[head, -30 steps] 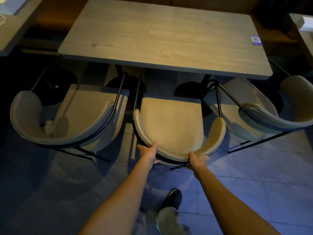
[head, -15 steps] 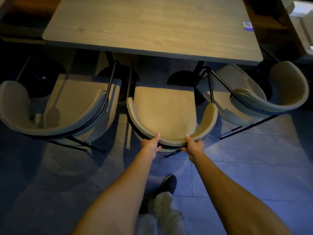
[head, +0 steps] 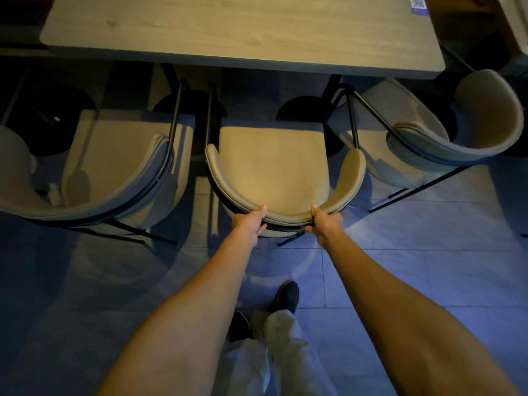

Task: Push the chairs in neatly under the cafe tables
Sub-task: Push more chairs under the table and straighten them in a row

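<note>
Presently, at far left, a beige upholstered chair with a curved backrest and thin black metal frame (head: 120,155) stands angled, its seat front near the edge of the long grey wood-grain cafe table (head: 243,27) but not under it. Just beside it, the middle beige padded chair with a wraparound back and black legs (head: 271,164) faces the table squarely; its seat front lies short of the table edge, with the dark round table bases visible on the floor beyond. The left hand (head: 250,222) grips the rear curve of this chair's backrest, thumb on top and fingers curled underneath. The right hand (head: 325,224) holds the same backrest a little further along, thumb over the top rim, fingers wrapped below. Both forearms are extended straight forward. Beneath them, a dark shoe (head: 287,295) and pale trousers (head: 274,352) show on the grey tiled floor (head: 428,267). To the right, a third beige curved-back chair on a black frame (head: 428,132) sits turned at an angle, its seat corner partly under the table's right end. A small blue-and-white sticker (head: 417,4) lies on the table's far right corner.
</note>
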Available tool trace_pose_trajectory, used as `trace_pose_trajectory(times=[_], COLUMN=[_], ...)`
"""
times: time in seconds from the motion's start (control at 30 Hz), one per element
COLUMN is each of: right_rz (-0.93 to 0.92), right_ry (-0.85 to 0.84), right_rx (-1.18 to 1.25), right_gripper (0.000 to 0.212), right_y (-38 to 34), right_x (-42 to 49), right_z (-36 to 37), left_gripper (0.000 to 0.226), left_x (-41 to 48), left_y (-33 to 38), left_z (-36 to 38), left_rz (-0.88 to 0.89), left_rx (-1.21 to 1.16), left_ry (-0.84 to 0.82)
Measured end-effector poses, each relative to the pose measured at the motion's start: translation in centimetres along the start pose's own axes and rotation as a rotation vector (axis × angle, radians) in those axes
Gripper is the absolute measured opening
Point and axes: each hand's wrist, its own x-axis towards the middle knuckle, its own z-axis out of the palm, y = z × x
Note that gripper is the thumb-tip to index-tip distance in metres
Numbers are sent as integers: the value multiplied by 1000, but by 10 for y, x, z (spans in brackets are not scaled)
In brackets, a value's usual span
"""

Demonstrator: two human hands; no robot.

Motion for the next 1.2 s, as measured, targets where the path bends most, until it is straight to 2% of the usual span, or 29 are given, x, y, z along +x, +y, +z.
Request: trace_pose_trajectory(times=[0.2,0.43,0.6,0.73,0.87,1.03,1.2], right_rz=[31,20,23,26,2,5,19], right_ry=[16,-7,1,3,3,-26,-145], right_rx=[-4,29,9,-3,-27,-21,14], right_gripper=[40,40,42,35,28,39,44], right_y=[-2,3,4,4,3,4,-2], right_x=[2,3,6,9,5,4,-11], right_z=[1,0,1,2,0,-3,-16], left_gripper=[73,72,72,83,76,87,72], left_x=[-6,-14,-15,-13,-10,-15,-20], left_y=[-1,-6,-6,-10,-11,-22,-34], left_z=[0,1,3,0,1,-5,-18], left_rz=[-9,1,37,70,76,164,217], left_rx=[4,-49,-45,-7,0,68,211], left_ry=[30,29,89,103,111,78,85])
